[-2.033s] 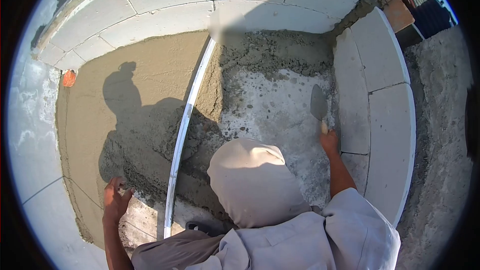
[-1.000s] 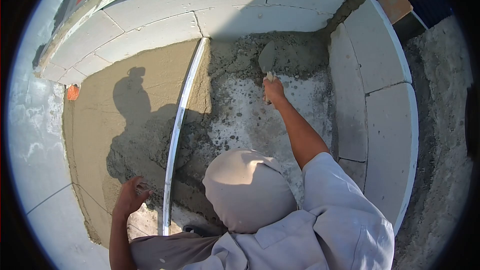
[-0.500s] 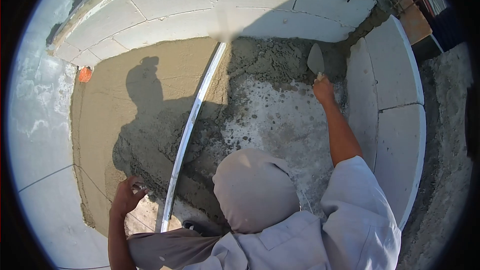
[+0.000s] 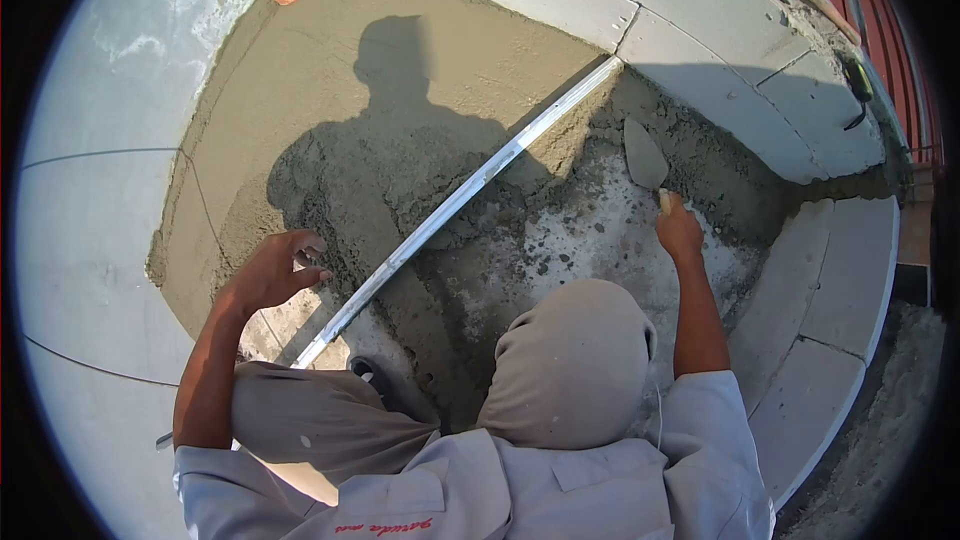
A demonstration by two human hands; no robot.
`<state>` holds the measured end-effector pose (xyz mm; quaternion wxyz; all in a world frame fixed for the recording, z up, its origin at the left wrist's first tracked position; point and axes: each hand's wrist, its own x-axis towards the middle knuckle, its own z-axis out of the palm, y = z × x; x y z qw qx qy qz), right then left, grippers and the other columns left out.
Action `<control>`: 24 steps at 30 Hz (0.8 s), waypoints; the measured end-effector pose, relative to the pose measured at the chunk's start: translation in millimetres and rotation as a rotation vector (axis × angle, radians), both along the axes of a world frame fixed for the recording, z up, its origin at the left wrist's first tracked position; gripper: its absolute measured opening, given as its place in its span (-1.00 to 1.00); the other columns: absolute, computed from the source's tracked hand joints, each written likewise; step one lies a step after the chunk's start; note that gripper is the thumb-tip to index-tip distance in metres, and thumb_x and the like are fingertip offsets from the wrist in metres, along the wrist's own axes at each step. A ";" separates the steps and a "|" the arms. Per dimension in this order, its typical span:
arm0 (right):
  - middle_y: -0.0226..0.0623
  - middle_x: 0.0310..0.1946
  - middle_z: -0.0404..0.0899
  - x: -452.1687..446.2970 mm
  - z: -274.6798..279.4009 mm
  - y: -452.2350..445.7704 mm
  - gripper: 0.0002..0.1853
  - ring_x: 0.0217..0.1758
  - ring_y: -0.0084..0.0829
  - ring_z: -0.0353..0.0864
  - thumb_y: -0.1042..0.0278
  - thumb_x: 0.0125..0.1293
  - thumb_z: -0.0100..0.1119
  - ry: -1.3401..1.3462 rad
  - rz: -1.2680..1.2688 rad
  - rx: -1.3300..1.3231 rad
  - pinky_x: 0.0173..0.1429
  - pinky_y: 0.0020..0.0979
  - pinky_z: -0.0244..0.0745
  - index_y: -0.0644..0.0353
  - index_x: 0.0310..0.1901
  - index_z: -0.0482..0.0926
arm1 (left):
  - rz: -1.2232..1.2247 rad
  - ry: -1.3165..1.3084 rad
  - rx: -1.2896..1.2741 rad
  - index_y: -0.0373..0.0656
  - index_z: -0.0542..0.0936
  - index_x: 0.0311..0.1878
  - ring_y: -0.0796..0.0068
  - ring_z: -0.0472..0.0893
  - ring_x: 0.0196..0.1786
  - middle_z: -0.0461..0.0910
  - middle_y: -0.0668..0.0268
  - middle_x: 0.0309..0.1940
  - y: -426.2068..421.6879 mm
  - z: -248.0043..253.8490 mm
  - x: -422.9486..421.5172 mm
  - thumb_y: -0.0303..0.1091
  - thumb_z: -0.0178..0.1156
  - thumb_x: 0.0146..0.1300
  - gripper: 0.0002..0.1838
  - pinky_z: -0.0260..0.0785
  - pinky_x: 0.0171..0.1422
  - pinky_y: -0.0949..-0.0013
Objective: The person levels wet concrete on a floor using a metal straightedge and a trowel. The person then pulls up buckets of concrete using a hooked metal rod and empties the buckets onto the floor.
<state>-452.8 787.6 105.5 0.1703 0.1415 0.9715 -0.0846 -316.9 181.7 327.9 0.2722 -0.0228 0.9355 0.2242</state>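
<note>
Well, the right grip (image 4: pixel 681 228) holds a trowel (image 4: pixel 645 154) near grey mortar (image 4: pixel 722 162).

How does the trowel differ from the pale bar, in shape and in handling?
The trowel is short, with a broad, tapering blade; the pale bar is narrow and far longer. The trowel is held in the right grip, while the pale bar lies diagonally, with neither grip on it.

Remotely, I see the right hand (image 4: pixel 680 229) hiding most of the trowel handle (image 4: pixel 665 201); the bottom edge crops the shirt (image 4: pixel 595 485).
</note>
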 end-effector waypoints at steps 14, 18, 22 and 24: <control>-0.07 -0.31 0.67 193.0 -58.6 26.3 -0.62 -0.25 -0.19 0.66 0.11 0.48 0.29 0.192 -0.281 -0.324 -0.09 -0.15 0.57 0.27 0.09 0.56 | 0.201 -0.050 -0.013 -0.30 0.63 0.13 0.04 0.72 0.03 0.71 -0.02 -0.05 -105.0 -77.4 70.2 -0.07 0.48 0.24 -0.45 0.57 0.18 0.12; -0.10 -0.32 0.66 171.0 -26.9 -9.1 -0.62 -0.27 -0.21 0.64 0.11 0.49 0.29 0.279 -0.157 -0.338 -0.11 -0.16 0.55 0.26 0.08 0.56 | 0.050 0.140 -0.098 -0.24 0.54 0.28 -0.07 0.62 0.17 0.59 0.00 0.11 -98.5 -164.7 134.0 0.01 0.51 0.19 -0.29 0.50 0.27 0.02; -0.12 -0.33 0.64 148.9 -12.8 -39.3 -0.63 -0.28 -0.24 0.62 0.10 0.49 0.29 0.279 -0.071 -0.352 -0.12 -0.17 0.54 0.26 0.07 0.56 | 0.069 0.196 -0.134 -0.17 0.55 0.24 -0.01 0.58 0.24 0.55 0.09 0.12 -61.4 -205.1 157.5 0.00 0.54 0.14 -0.31 0.46 0.32 0.01; -0.13 -0.34 0.63 140.1 -8.8 -53.8 -0.63 -0.29 -0.25 0.61 0.10 0.49 0.29 0.262 -0.031 -0.356 -0.13 -0.18 0.53 0.26 0.06 0.56 | 0.105 0.226 -0.119 -0.15 0.56 0.20 0.01 0.58 0.24 0.55 0.12 0.11 -58.6 -230.2 166.2 -0.03 0.55 0.12 -0.34 0.44 0.34 0.01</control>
